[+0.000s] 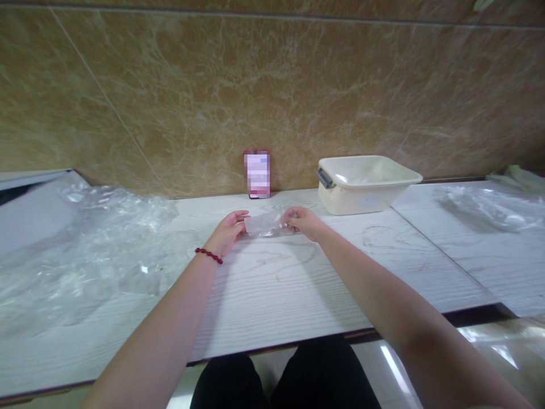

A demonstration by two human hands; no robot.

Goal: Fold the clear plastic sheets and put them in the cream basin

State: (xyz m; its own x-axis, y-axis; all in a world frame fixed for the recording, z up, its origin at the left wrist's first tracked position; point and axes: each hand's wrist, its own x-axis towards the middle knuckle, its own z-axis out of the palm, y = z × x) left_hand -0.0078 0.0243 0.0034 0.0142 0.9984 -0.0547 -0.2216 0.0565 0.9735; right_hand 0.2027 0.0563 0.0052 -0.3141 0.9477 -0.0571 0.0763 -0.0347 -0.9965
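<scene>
A small clear plastic bag (267, 224) is stretched flat between my two hands, just above the white wood-grain table (264, 295). My left hand (229, 232), with a dark red bead bracelet at the wrist, pinches the bag's left end between thumb and fingers. At the other end my right hand (304, 222) has its fingers closed on the crinkled plastic. Whether anything lies inside the bag cannot be made out.
A phone (257, 175) leans upright against the marble-patterned wall (272, 96). Right of it stands a cream plastic bin (357, 196) with a grey handle. Clear plastic bags (106, 250) spread over the table's left side; more plastic (494, 207) lies far right.
</scene>
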